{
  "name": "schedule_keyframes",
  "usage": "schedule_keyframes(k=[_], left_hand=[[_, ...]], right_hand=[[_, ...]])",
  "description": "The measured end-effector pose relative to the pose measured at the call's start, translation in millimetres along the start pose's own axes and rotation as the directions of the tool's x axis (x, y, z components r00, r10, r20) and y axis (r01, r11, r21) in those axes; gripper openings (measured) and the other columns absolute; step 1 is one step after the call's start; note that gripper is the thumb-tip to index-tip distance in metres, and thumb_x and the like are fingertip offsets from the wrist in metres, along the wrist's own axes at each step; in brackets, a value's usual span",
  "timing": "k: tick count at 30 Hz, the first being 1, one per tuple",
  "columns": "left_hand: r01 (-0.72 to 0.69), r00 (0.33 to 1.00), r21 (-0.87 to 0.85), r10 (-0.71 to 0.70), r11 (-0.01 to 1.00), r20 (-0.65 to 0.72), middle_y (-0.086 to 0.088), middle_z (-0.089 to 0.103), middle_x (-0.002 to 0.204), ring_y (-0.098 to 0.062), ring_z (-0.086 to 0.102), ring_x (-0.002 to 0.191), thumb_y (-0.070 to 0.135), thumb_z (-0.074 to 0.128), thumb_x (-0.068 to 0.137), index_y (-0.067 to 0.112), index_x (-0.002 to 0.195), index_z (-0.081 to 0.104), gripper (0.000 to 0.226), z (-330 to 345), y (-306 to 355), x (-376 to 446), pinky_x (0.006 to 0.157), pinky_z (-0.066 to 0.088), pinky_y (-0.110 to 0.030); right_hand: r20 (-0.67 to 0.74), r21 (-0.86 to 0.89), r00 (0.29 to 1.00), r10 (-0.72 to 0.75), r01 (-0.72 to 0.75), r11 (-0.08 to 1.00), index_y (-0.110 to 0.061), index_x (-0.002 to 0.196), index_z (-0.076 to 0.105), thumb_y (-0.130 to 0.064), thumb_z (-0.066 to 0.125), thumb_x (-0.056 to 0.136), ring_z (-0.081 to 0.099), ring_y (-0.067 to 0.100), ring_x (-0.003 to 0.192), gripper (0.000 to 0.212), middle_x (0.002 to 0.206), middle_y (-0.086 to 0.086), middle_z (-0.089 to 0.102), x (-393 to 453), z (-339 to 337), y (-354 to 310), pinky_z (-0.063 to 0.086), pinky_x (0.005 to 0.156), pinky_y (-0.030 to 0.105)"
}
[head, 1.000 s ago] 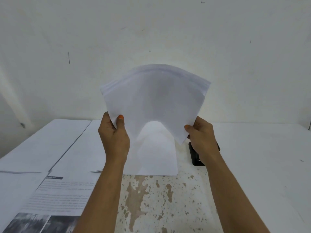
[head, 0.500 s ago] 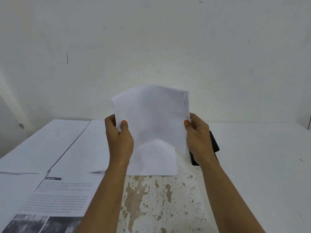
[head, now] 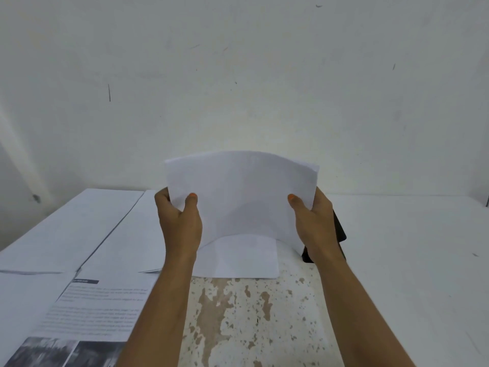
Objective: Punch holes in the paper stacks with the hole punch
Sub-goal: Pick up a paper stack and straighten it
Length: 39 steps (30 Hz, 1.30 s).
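A: White-painted, flaking tabletop (head: 397,260); printed newspaper sheets (head: 87,308) lie at eight o'clock. What is held above it?

B: A thin stack of white paper sheets (head: 240,197), upright at centre and bowed. The left hand (head: 182,226) pinches its edge at nine o'clock, the right hand (head: 315,226) at three o'clock, thumbs in front. The hands are well apart.

A: Handling?

B: Judged light, limp and slippery between sheets; grip both side edges firmly so the sheets stay aligned.

A: Beneath?

B: A second flat white paper stack (head: 243,258) at six o'clock. The black hole punch (head: 340,229), mostly hidden, sits behind the right hand at four o'clock.
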<state>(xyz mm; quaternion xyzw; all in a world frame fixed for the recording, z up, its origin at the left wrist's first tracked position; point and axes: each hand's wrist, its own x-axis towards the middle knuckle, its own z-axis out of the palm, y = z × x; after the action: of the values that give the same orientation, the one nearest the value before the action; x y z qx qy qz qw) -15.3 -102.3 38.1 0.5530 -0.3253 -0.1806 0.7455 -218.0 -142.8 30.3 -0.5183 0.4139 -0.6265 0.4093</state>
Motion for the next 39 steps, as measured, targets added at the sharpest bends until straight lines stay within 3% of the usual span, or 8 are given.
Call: schedule_keyframes(k=[6, 12, 17, 22, 27, 31, 35, 39], left_hand=[[-0.023, 0.999, -0.017, 0.023, 1.0, 0.027, 0.007, 0.064, 0.104, -0.008, 0.062, 0.093, 0.021, 0.046, 0.099, 0.018, 0.117, 0.052, 0.019, 0, 7, 1, 0.072, 0.047, -0.019], [-0.132, 0.99, -0.046, 0.134, 0.99, 0.047, 0.008, 0.063, 0.117, -0.005, 0.061, 0.102, 0.023, 0.04, 0.1, 0.02, 0.127, 0.05, 0.029, 2, 25, 2, 0.08, 0.051, -0.018], [0.041, 0.997, 0.085, -0.046, 0.996, 0.061, 0.001, 0.054, 0.119, -0.011, 0.055, 0.094, 0.019, 0.039, 0.101, 0.017, 0.131, 0.038, 0.03, 5, -1, -2, 0.069, 0.041, -0.017], [0.051, 0.996, 0.202, -0.065, 0.978, 0.064, -0.006, 0.059, 0.113, -0.015, 0.055, 0.085, 0.014, 0.041, 0.1, 0.008, 0.119, 0.047, 0.02, -2, -22, 0, 0.062, 0.039, -0.017], [0.028, 0.997, 0.207, -0.044, 0.978, 0.071, -0.013, 0.059, 0.097, -0.021, 0.056, 0.08, 0.016, 0.041, 0.101, 0.004, 0.106, 0.053, 0.017, -6, -19, 7, 0.077, 0.046, -0.032], [0.088, 0.995, 0.112, -0.093, 0.99, 0.042, -0.003, 0.045, 0.084, -0.015, 0.042, 0.072, 0.014, 0.042, 0.1, 0.017, 0.086, 0.046, 0.015, -9, -10, 11, 0.069, 0.037, -0.029], [0.229, 0.973, -0.036, -0.227, 0.973, 0.033, 0.0, 0.056, 0.094, -0.018, 0.052, 0.086, 0.015, 0.043, 0.1, 0.025, 0.086, 0.055, 0.021, -13, 4, 8, 0.082, 0.043, -0.038], [0.326, 0.945, -0.113, -0.325, 0.939, 0.026, 0.002, 0.063, 0.097, -0.021, 0.057, 0.095, 0.012, 0.046, 0.099, 0.023, 0.091, 0.061, 0.02, -11, 10, 7, 0.092, 0.046, -0.037]], right_hand=[[-0.022, -0.01, 0.996, -0.089, 0.088, 0.996, -0.037, 0.092, 0.064, -0.016, 0.054, 0.098, 0.067, 0.01, 0.089, 0.025, 0.092, -0.015, 0.07, -2, 4, -11, 0.057, 0.076, 0.03], [-0.034, 0.06, 0.975, -0.219, 0.221, 0.973, -0.041, 0.096, 0.065, -0.022, 0.056, 0.094, 0.067, 0.005, 0.089, 0.021, 0.096, -0.017, 0.07, 0, 6, -25, 0.055, 0.067, 0.019], [-0.025, 0.014, 1.0, -0.009, 0.009, 1.0, -0.028, 0.099, 0.062, -0.017, 0.056, 0.095, 0.066, 0.018, 0.095, 0.013, 0.099, -0.005, 0.068, -5, 6, 9, 0.054, 0.068, 0.025], [-0.007, 0.008, 0.994, 0.113, -0.113, 0.994, -0.03, 0.11, 0.06, -0.014, 0.05, 0.099, 0.063, 0.007, 0.096, 0.022, 0.104, -0.009, 0.067, -5, 2, 22, 0.05, 0.062, 0.013], [-0.001, -0.073, 0.999, 0.039, -0.039, 0.997, -0.032, 0.102, 0.058, -0.014, 0.051, 0.097, 0.062, 0.004, 0.091, 0.02, 0.1, -0.011, 0.065, 1, 1, 13, 0.047, 0.063, 0.012], [-0.069, -0.167, 0.996, -0.059, 0.047, 0.985, -0.033, 0.104, 0.054, -0.012, 0.058, 0.092, 0.061, -0.007, 0.083, 0.025, 0.094, -0.02, 0.06, 2, -1, 7, 0.045, 0.059, 0.004], [-0.215, -0.283, 0.974, -0.075, 0.012, 0.959, -0.023, 0.141, 0.041, -0.02, 0.064, 0.09, 0.048, 0.017, 0.123, 0.055, 0.128, -0.006, 0.054, 5, -6, 5, 0.044, 0.097, 0.027], [-0.212, -0.025, 0.969, 0.127, -0.135, 0.991, -0.026, 0.151, 0.024, -0.03, 0.067, 0.09, 0.037, 0.019, 0.136, 0.075, 0.149, -0.002, 0.037, 5, 0, 1, 0.035, 0.1, 0.03]])
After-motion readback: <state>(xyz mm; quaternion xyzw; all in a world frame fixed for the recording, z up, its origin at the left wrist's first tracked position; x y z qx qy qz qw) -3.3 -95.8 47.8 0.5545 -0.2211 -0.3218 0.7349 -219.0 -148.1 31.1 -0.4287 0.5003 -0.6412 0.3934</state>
